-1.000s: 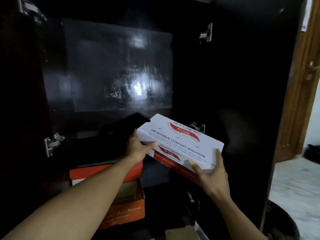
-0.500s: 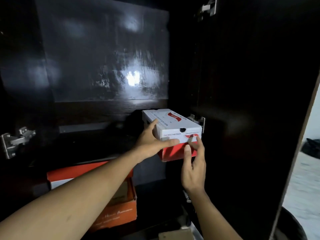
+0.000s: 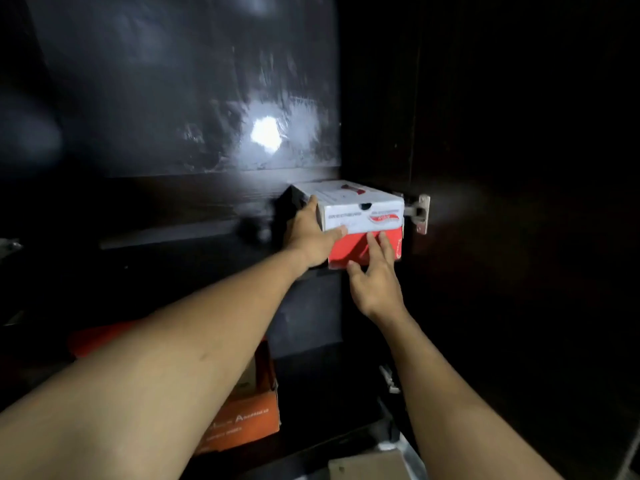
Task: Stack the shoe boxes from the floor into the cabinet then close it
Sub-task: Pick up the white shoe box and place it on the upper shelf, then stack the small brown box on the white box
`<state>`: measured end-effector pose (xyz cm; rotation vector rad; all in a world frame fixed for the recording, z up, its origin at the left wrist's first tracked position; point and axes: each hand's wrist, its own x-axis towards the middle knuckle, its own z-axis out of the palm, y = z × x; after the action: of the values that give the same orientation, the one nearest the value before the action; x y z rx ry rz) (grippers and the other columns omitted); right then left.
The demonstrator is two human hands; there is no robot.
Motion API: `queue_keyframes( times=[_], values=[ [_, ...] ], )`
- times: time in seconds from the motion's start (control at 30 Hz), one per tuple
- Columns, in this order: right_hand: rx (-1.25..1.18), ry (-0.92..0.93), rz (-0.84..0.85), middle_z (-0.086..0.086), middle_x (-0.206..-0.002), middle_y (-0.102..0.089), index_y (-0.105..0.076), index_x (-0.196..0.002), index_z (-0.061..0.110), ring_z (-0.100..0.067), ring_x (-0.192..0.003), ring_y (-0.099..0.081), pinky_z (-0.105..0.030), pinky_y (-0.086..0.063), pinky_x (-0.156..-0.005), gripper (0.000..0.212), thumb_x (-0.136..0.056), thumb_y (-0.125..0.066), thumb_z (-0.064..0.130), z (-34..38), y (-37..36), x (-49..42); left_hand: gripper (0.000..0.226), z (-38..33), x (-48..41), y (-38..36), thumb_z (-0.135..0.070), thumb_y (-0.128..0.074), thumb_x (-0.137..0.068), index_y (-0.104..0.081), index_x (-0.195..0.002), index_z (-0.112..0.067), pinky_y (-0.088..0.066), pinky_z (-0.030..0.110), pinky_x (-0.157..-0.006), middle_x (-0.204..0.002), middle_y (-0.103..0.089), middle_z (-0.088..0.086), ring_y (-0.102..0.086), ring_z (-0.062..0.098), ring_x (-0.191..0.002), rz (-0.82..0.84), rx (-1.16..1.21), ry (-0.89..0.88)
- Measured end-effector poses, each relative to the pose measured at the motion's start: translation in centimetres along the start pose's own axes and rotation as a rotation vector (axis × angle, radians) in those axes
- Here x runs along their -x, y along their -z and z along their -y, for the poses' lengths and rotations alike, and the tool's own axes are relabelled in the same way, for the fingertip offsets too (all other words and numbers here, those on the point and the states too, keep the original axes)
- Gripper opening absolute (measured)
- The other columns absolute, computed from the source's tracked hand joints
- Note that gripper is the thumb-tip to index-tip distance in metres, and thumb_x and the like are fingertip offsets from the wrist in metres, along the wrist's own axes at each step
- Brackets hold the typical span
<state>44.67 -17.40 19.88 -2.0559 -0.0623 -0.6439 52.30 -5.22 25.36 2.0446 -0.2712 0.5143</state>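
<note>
The white-and-red shoe box [image 3: 363, 211] sits on a dark shelf [image 3: 166, 235] inside the cabinet [image 3: 519, 150], right of the frame centre, with its right end just beside a metal hinge [image 3: 420, 213]. The left hand [image 3: 308, 237] grips the box's left end, fingers along the side and thumb across the front face. The right hand [image 3: 375, 285] is open, its straight fingers pressing the red lower front. An orange box [image 3: 249, 410] stands lower in the frame, partly hidden by the left forearm.
</note>
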Motion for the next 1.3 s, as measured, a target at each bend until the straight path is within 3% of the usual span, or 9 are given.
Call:
queue_keyframes(
  times=[0.17,0.33,0.47,0.57,0.67,0.83,1.0,1.1,1.3],
  values=[
    [0.058,-0.001,0.051,0.010,-0.166,0.009,-0.009,-0.159,0.022,-0.022,-0.151,-0.020,-0.043,-0.022,-0.122,0.076,-0.096,-0.052,0.026,-0.8,-0.4,-0.9,0.101,1.1,-1.2,-0.4,-0.035,-0.085,-0.076,-0.027,-0.156,-0.018,-0.039,0.031,-0.113,-0.149,-0.050,0.003,-0.050,0.018,-0.134,-0.023,-0.017,-0.040],
    [0.116,0.024,0.050,-0.007,-0.166,-0.015,-0.019,-0.158,0.012,-0.018,-0.152,-0.017,-0.018,-0.012,-0.115,0.070,-0.097,-0.054,0.019,-0.8,2.0,0.5,0.102,0.3,1.5,-0.9,-0.040,-0.077,-0.079,-0.018,-0.159,-0.015,-0.035,0.034,-0.117,-0.155,-0.044,0.004,-0.044,0.021,-0.140,-0.045,-0.051,-0.101],
    [0.162,0.047,0.029,-0.013,-0.157,-0.030,-0.027,-0.154,0.006,-0.021,-0.146,-0.030,-0.009,-0.013,-0.109,0.065,-0.097,-0.057,0.018,-4.0,4.2,6.1,0.079,1.7,9.4,-1.9,-0.043,-0.066,-0.086,-0.033,-0.153,-0.015,-0.029,0.029,-0.115,-0.152,-0.039,0.008,-0.039,0.023,-0.140,-0.218,-0.160,-0.431],
    [0.123,-0.013,0.068,-0.004,-0.151,-0.036,-0.031,-0.153,0.011,-0.007,-0.138,-0.034,-0.006,-0.019,-0.108,0.065,-0.097,-0.060,0.024,-8.3,4.6,14.2,0.072,6.8,15.3,-3.9,-0.041,-0.067,-0.084,-0.044,-0.147,-0.013,-0.037,0.030,-0.113,-0.143,-0.050,0.007,-0.049,0.020,-0.132,0.095,-0.160,-0.506],
    [0.132,-0.195,0.111,0.005,-0.146,-0.036,-0.030,-0.152,0.019,0.006,-0.130,-0.032,-0.001,-0.022,-0.102,0.071,-0.093,-0.063,0.038,-13.6,3.6,24.3,0.094,13.2,20.4,-6.2,-0.060,-0.069,-0.074,-0.039,-0.151,-0.016,-0.027,0.019,-0.113,-0.149,-0.046,0.004,-0.043,0.020,-0.139,0.504,-0.284,-0.308],
    [0.266,-0.641,0.220,0.007,-0.158,-0.018,-0.013,-0.154,0.034,-0.019,-0.146,-0.021,-0.048,-0.023,-0.119,0.121,-0.053,-0.060,0.084,-19.6,0.6,36.1,0.146,20.7,24.9,-9.4,-0.053,-0.095,-0.052,-0.003,-0.160,-0.022,-0.009,0.028,-0.121,-0.168,-0.004,0.002,-0.004,0.018,-0.154,1.073,-0.514,-0.023],
    [0.263,-0.796,0.197,0.007,-0.163,0.005,0.004,-0.156,0.028,-0.021,-0.151,-0.002,-0.059,-0.012,-0.120,0.151,-0.037,-0.067,0.088,-20.4,-1.9,39.4,0.164,24.3,24.8,-12.4,-0.045,-0.100,-0.042,0.012,-0.158,-0.018,-0.007,0.031,-0.122,-0.167,0.013,0.004,0.005,0.020,-0.154,1.161,-0.635,0.070],
    [0.254,-0.804,0.202,0.009,-0.162,0.012,0.008,-0.156,0.027,-0.020,-0.152,0.001,-0.058,-0.012,-0.120,0.156,-0.034,-0.069,0.087,-20.7,-2.5,40.2,0.166,25.3,24.6,-13.5,-0.035,-0.101,-0.043,0.020,-0.156,-0.019,-0.018,0.028,-0.120,-0.167,0.008,0.003,-0.005,0.020,-0.154,1.170,-0.552,0.194],
    [0.223,-0.711,0.212,0.009,-0.162,0.019,0.009,-0.157,0.022,-0.020,-0.153,0.009,-0.055,-0.012,-0.122,0.161,-0.036,-0.076,0.086,-22.7,-1.8,40.4,0.166,26.4,25.7,-13.2,-0.058,-0.097,-0.031,-0.002,-0.159,-0.013,-0.026,0.036,-0.121,-0.165,-0.014,0.010,-0.018,0.026,-0.150,1.078,-0.563,0.230]
  ],
)
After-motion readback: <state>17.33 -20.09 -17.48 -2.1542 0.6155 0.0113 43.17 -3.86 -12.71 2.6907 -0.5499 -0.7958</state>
